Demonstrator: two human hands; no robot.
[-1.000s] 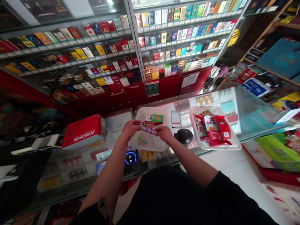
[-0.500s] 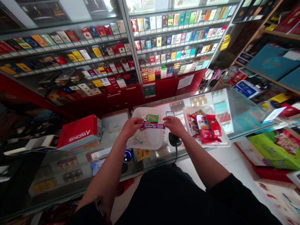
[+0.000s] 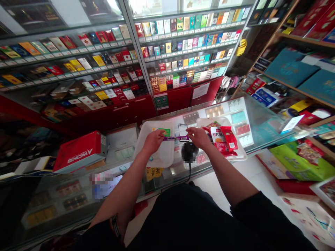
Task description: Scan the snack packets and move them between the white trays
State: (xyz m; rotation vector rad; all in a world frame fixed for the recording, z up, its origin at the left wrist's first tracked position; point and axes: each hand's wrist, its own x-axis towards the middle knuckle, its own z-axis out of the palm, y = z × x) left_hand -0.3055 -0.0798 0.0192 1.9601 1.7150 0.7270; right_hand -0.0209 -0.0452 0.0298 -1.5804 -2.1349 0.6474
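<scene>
A slim purple candy packet (image 3: pixel 172 138) is stretched between my two hands. My left hand (image 3: pixel 155 140) pinches its left end, and my right hand (image 3: pixel 199 136) grips the right end. The packet hangs over the right rim of a translucent white tub (image 3: pixel 166 157). Inside that tub lies a green packet (image 3: pixel 166 132), partly covered by my left hand, and a small blue-green piece (image 3: pixel 151 158) half hidden by my forearm. A phone (image 3: pixel 183 129) with a lit screen lies behind the packet. Just in front of it, a black scanner (image 3: pixel 187 150) stands on the counter.
A second white tub (image 3: pixel 242 156) at the right holds red snack bags (image 3: pixel 229 139). On the left of the glass counter (image 3: pixel 261 120) sits a red shoe-sized box (image 3: pixel 78 150). Shelves of cigarette packs (image 3: pixel 167 47) line the back; a green box (image 3: pixel 290 162) stands at right.
Both hands have carried the purple packet rightward relative to the left tub, closer to the scanner and phone. The packet now shows a narrower side. The whole view has shifted slightly.
</scene>
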